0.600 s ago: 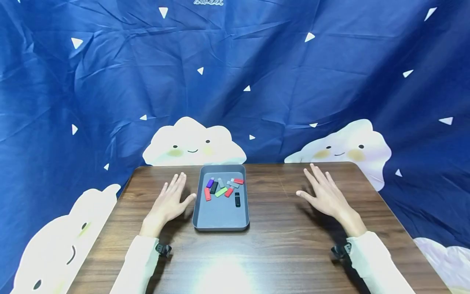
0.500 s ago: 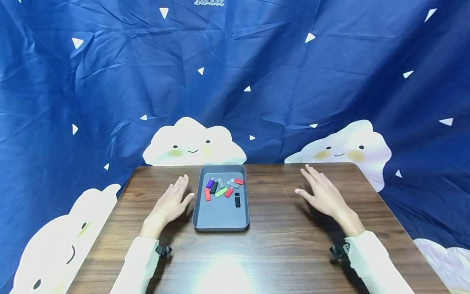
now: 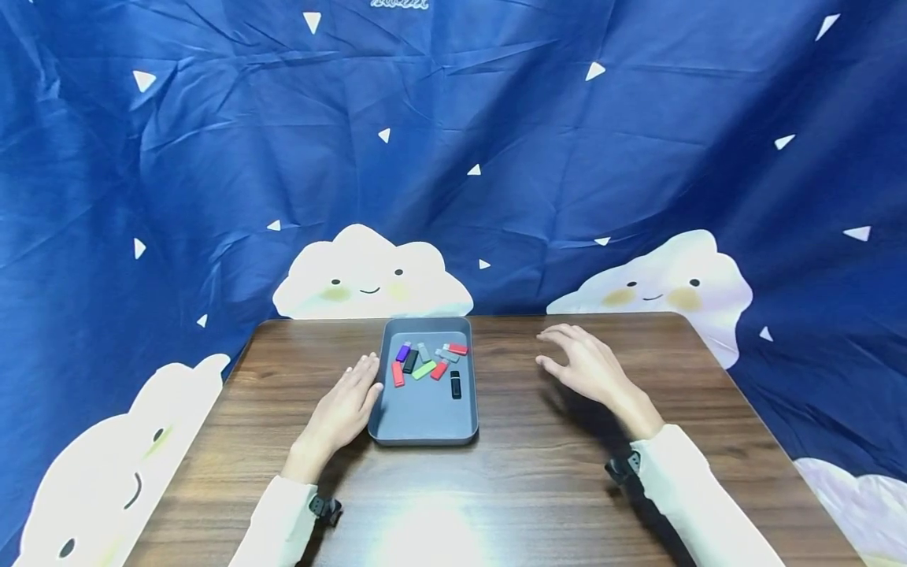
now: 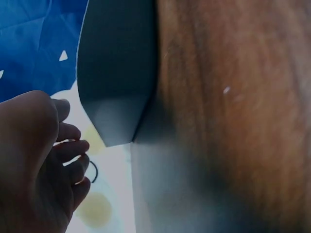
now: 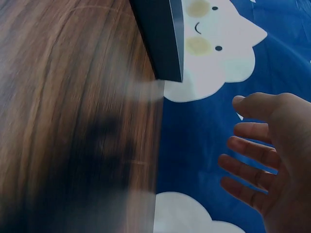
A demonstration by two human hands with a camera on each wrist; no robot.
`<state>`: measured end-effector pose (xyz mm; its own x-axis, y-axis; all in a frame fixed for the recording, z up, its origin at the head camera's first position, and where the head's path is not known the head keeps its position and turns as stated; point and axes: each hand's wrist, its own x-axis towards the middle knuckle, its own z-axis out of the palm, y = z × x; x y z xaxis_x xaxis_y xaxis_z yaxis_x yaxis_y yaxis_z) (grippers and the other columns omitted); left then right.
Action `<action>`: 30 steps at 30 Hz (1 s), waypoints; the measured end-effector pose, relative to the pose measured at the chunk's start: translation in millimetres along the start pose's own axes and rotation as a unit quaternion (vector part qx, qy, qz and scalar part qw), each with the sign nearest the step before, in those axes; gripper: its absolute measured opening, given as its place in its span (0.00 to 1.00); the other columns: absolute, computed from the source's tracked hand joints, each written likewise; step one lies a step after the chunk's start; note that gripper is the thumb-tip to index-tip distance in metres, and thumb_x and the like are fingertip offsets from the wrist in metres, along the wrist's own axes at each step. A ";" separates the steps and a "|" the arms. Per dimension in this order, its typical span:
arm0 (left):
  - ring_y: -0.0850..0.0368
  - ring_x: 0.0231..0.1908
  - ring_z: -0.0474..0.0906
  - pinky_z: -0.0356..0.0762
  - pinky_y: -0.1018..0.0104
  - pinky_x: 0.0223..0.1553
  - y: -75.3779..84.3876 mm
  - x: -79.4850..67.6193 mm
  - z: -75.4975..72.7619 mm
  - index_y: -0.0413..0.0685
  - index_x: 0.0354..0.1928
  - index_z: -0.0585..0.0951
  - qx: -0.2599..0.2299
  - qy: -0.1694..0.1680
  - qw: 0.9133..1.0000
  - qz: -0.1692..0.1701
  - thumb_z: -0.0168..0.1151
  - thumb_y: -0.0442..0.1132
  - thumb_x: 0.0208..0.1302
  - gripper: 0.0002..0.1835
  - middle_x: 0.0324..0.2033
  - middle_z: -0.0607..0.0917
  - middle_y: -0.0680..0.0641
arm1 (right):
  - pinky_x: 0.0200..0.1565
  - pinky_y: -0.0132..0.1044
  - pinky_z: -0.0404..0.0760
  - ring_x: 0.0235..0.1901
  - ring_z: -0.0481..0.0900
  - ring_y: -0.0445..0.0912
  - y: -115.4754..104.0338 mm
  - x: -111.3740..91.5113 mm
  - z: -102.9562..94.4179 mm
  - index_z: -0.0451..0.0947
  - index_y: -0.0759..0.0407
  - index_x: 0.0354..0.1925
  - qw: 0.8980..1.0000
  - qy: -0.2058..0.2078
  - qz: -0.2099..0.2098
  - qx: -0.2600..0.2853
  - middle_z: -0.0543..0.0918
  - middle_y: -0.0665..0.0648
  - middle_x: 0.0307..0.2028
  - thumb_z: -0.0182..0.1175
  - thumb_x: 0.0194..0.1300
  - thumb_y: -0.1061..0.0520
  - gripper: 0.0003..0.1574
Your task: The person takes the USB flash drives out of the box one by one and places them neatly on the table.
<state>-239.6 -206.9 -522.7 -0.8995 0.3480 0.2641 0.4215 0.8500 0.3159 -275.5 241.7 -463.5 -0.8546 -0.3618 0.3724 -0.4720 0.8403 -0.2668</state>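
A grey rectangular tray (image 3: pixel 425 421) sits left of the table's middle, with several USB sticks in its back half. Among them are a purple stick (image 3: pixel 404 352), a green stick (image 3: pixel 423 370), a red stick (image 3: pixel 398 373) and, apart from the cluster, a black stick (image 3: pixel 456 385). My left hand (image 3: pixel 345 405) is at the tray's left wall with fingers fairly straight; whether it touches the wall, I cannot tell. Right of the tray, my right hand (image 3: pixel 584 366) hovers over the table, fingers loosely bent and holding nothing. In the right wrist view the tray's side (image 5: pixel 160 39) shows beyond that hand.
The brown wooden table (image 3: pixel 538 488) reaches back to a blue curtain (image 3: pixel 496 118) printed with white clouds. A dark wrist camera (image 3: pixel 326 510) is strapped to the left sleeve, another wrist camera (image 3: pixel 623 468) to the right one.
My left hand has moved right, up to the tray's left side. My right hand has moved left toward the tray, its fingers bending more. The tray and sticks have stayed in place.
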 end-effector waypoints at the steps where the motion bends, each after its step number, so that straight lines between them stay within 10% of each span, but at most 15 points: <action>1: 0.38 0.80 0.63 0.62 0.39 0.80 1.1 -0.9 0.7 0.32 0.78 0.67 0.002 0.002 1.000 -0.002 0.51 0.44 0.84 0.30 0.78 0.68 0.34 | 0.62 0.60 0.82 0.65 0.82 0.58 -2.8 2.4 0.9 0.84 0.55 0.62 1.000 -0.001 -0.002 0.001 0.85 0.58 0.63 0.71 0.69 0.45 0.28; 17: 0.37 0.85 0.49 0.55 0.41 0.83 17.2 -10.7 13.3 0.32 0.82 0.59 0.022 -0.068 0.996 -0.045 0.47 0.46 0.85 0.34 0.84 0.54 0.35 | 0.52 0.54 0.87 0.54 0.87 0.52 -41.2 40.0 21.0 0.88 0.51 0.56 0.999 -0.013 -0.040 0.004 0.90 0.53 0.53 0.69 0.70 0.46 0.20; 30: 0.33 0.83 0.53 0.56 0.35 0.81 15.3 -12.2 23.2 0.28 0.81 0.59 0.009 -0.035 0.999 -0.026 0.43 0.43 0.84 0.33 0.83 0.57 0.32 | 0.49 0.49 0.86 0.49 0.86 0.49 -67.4 73.9 32.8 0.89 0.50 0.54 0.997 -0.051 -0.056 0.005 0.90 0.51 0.48 0.67 0.72 0.46 0.17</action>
<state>-224.9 -188.9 -542.2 -0.9262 0.3295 0.1835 0.3726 0.8745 0.3106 -314.0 145.1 -447.2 -0.8143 -0.4924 0.3073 -0.5669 0.7885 -0.2387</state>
